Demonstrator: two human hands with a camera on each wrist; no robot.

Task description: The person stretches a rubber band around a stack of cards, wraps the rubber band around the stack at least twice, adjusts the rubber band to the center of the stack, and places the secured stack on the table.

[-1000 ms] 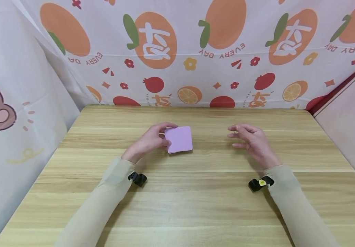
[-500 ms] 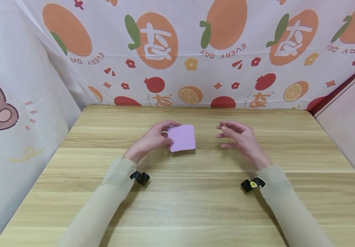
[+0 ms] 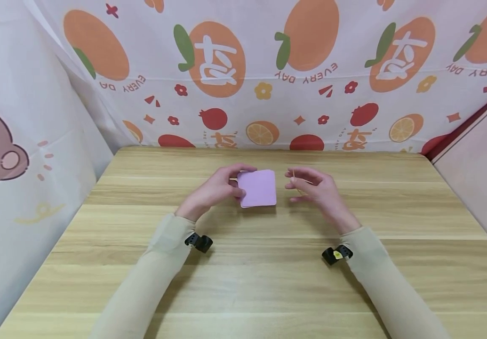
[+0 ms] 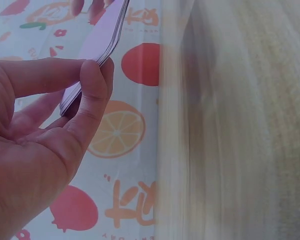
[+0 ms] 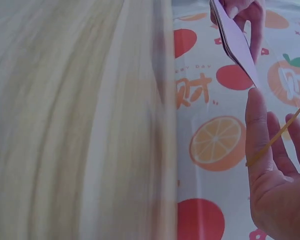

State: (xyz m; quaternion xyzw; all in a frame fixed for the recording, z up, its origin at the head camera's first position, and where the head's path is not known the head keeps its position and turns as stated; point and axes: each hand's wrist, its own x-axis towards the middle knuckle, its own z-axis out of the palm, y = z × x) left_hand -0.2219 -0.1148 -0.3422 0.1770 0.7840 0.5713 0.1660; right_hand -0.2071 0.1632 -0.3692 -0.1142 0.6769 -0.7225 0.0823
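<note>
My left hand (image 3: 217, 188) grips a small stack of square lilac cards (image 3: 258, 189) with rounded corners by its left edge, thumb in front and fingers behind. In the left wrist view, the cards (image 4: 104, 37) show several thin layers with dark edges. Just right of the stack, my right hand (image 3: 317, 190) carries a thin yellowish rubber band (image 5: 277, 135) stretched across its spread digits. In the right wrist view one fingertip comes very close to the cards' lower corner (image 5: 247, 65); whether it touches cannot be told.
Both hands are above a light wood-grain table (image 3: 243, 273). Behind its far edge hangs a white fruit-print cloth (image 3: 264, 56), with another printed cloth (image 3: 57, 141) on the left. Each wrist wears a small black camera (image 3: 204, 243).
My right hand has moved left with the rubber band, narrowing the space to the cards. My left hand has shifted slightly right, still holding the stack.
</note>
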